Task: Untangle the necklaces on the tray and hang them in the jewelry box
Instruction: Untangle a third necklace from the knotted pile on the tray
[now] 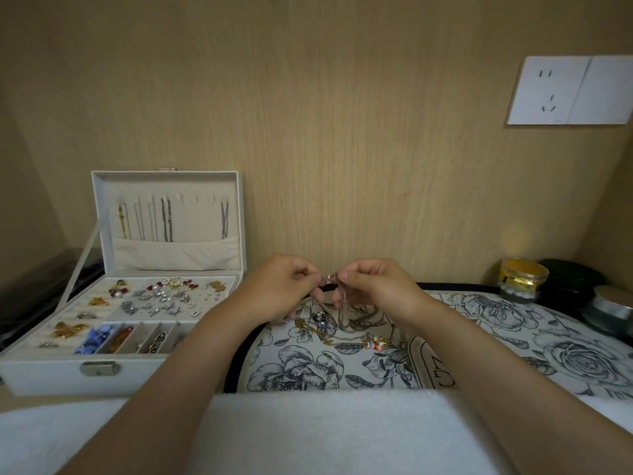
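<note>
Both hands are raised above the floral tray (479, 341). My left hand (281, 286) and my right hand (373, 286) each pinch the top of a thin rose-gold necklace (340, 303), whose chain hangs down to a tangle of gold and silver necklaces (339, 329) lying on the tray. To the left stands the white jewelry box (51, 371) with its lid (171, 181) open upright; several chains (166, 219) hang from hooks inside the lid. Earrings and brooches fill its lower compartments.
A gold-banded jar (522, 279), a dark container (572, 279) and a silver-lidded jar (609, 311) stand at the right behind the tray. A white towel (308, 430) covers the near edge. A wood-panel wall with a socket plate (568, 90) rises behind.
</note>
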`<state>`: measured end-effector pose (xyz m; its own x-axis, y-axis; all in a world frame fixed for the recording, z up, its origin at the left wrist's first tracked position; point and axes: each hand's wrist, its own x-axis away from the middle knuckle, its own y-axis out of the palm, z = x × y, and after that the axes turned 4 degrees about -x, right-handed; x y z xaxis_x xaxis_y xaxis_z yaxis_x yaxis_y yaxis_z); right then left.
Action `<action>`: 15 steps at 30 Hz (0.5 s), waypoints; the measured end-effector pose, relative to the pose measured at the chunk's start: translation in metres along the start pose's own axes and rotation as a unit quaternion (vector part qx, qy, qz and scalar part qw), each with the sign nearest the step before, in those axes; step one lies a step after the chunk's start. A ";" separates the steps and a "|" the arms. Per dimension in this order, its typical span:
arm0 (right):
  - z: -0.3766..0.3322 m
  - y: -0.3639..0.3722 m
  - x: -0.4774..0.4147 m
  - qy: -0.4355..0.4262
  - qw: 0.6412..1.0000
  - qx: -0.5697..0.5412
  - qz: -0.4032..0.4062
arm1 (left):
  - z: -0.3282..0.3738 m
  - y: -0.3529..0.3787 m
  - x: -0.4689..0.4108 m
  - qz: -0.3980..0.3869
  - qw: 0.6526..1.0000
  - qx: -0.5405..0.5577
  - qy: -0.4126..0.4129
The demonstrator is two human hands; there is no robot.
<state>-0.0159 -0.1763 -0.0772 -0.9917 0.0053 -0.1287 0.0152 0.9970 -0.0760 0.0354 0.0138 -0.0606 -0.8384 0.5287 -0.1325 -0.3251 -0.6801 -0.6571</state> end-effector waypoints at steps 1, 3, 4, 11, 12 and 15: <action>0.000 0.000 0.000 0.001 1.000 -0.007 0.001 | 0.001 0.001 0.001 0.004 1.000 0.003 -0.004; -0.001 0.001 0.001 0.007 1.000 -0.018 0.008 | 0.003 0.002 0.001 0.009 1.000 0.022 -0.009; -0.002 0.002 0.001 0.009 1.000 -0.014 0.011 | 0.004 0.003 0.001 0.010 0.999 0.035 -0.012; -0.004 0.006 0.000 0.007 0.998 0.053 0.013 | 0.009 0.011 0.002 0.053 0.996 0.075 0.003; -0.004 0.006 0.000 0.013 0.998 0.059 0.010 | 0.009 0.010 0.001 0.068 0.995 0.078 0.011; -0.005 0.004 0.000 0.022 0.998 0.064 0.013 | 0.011 0.008 -0.003 0.108 0.988 0.111 0.022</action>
<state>-0.0163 -0.1717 -0.0729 -0.9953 0.0380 -0.0893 0.0553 0.9783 -0.1998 0.0303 0.0017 -0.0574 -0.8806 0.3775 -0.2863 -0.2333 -0.8715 -0.4314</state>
